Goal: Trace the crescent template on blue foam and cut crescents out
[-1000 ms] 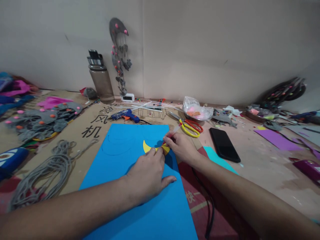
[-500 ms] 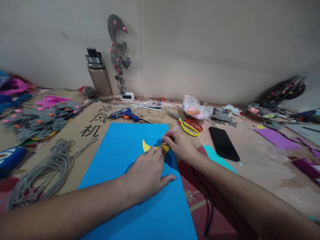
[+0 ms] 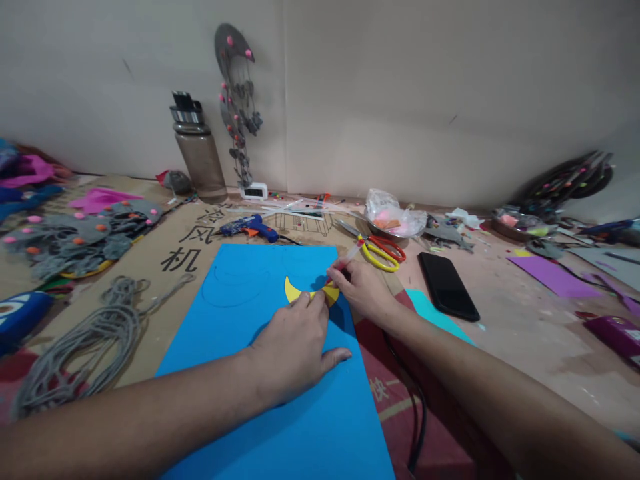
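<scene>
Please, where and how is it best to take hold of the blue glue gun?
I would grip its handle, coming from the person's right. The glue gun seems to lie on its side, with the handle toward the right and the nozzle pointing left, so this should keep the hand away from the nozzle.

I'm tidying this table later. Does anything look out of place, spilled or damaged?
The tabletop at right looks blotchy; I can't tell whether from stains or a spill. The gray cord lies in a loose, messy coil at left. The blue sheet shows no visible tear.
</scene>
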Tool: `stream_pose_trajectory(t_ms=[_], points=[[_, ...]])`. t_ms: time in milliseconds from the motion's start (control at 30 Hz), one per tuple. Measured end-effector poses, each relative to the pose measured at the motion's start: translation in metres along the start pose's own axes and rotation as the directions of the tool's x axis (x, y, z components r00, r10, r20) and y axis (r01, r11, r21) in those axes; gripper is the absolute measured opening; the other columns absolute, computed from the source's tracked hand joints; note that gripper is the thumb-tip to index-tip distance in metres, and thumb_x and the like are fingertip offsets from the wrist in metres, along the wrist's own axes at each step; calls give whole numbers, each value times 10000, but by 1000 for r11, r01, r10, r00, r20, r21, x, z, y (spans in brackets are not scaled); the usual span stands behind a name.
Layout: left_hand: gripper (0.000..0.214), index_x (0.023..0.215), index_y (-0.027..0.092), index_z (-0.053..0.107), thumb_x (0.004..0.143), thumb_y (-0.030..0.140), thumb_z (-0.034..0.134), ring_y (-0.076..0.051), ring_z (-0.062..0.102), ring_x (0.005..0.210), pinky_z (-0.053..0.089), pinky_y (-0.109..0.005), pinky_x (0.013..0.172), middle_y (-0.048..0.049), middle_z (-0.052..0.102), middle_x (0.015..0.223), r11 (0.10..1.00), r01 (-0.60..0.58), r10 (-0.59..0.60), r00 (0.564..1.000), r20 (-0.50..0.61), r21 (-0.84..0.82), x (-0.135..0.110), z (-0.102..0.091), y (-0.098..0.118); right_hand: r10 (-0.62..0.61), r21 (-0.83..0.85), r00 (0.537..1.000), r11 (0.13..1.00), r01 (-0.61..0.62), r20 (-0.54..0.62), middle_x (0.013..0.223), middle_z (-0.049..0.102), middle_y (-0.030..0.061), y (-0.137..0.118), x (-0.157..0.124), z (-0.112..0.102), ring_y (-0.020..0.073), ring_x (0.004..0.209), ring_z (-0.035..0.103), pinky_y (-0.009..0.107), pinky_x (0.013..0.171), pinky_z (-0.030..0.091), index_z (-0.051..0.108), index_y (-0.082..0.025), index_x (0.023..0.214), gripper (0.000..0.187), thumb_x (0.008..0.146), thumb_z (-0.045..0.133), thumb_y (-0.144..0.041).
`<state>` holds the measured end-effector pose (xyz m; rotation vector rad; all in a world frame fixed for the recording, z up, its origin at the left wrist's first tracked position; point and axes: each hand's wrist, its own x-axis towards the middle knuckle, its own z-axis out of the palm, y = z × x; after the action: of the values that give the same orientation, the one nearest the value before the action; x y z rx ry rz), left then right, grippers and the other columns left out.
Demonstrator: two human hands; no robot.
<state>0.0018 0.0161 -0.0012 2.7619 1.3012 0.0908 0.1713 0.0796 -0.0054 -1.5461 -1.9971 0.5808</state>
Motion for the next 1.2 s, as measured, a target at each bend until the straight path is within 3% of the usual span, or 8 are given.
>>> stream_pose_trajectory(t_ms=[300, 767, 1200], points=[[788, 1463, 36, 483, 938, 624, 462, -384, 508, 1292, 526, -470, 958, -223, 481, 1517, 999, 30, -31, 999, 31, 26, 0, -1, 3, -20, 22, 999, 1000, 22, -47, 824, 738, 50, 8, 3, -1, 181, 778, 684, 274, 722, 451, 637, -173, 821, 173, 970, 552, -195], [808, 1474, 28, 471, 944, 637, 437, -387, 501, 1313, 531, -472, 958, -216, 488, 1519, 998, 21, -24, 999, 44, 63, 0, 2, 3, 1, 62, 996, 998, 4, -88, 789, 703, 47, 22, 7, 2, 183, 727, 644, 286, 688, 445, 624, -178, 840, 153, 960, 544, -230], [788, 1437, 30, 520, 932, 633, 470, -394, 509, 1312, 524, -470, 950, -236, 500, 1501, 998, 20, -21, 1000, 17, 64, 1, 5, 3, 29, 44, 994, 999, -24, -109, 695, 649, 17, 19, 8, -2, 169, 648, 602, 272, 642, 419, 590, -194, 787, 187, 957, 531, -246]])
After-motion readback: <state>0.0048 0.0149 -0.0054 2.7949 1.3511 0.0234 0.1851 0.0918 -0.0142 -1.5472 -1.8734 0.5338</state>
